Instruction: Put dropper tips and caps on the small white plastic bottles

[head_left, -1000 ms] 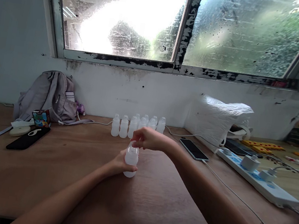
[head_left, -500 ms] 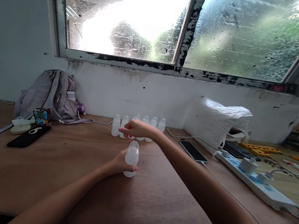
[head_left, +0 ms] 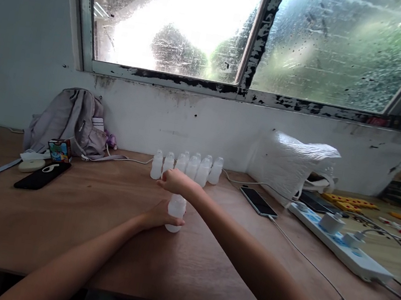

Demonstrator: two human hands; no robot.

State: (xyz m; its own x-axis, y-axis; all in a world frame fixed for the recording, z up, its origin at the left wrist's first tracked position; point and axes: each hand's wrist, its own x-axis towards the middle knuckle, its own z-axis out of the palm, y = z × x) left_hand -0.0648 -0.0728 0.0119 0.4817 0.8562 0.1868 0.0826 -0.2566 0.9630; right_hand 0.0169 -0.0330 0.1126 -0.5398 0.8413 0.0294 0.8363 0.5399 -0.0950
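My left hand (head_left: 157,216) is wrapped round a small translucent white bottle (head_left: 176,210) that stands upright on the wooden table (head_left: 95,235). My right hand (head_left: 176,182) hovers just over the bottle's top with its fingers curled together; whatever they hold is hidden. Behind them, close to the wall, stands a cluster of several matching white bottles (head_left: 187,166).
A grey backpack (head_left: 70,122), a small colourful box (head_left: 59,150) and a black phone (head_left: 41,175) lie at the left. To the right are a phone on a cable (head_left: 258,200), a white plastic bag (head_left: 290,161) and a power strip with plugs (head_left: 338,241).
My right hand left the bottle's top, reached back toward the cluster of bottles, and is over the held bottle again. The left hand kept its grip on the bottle.
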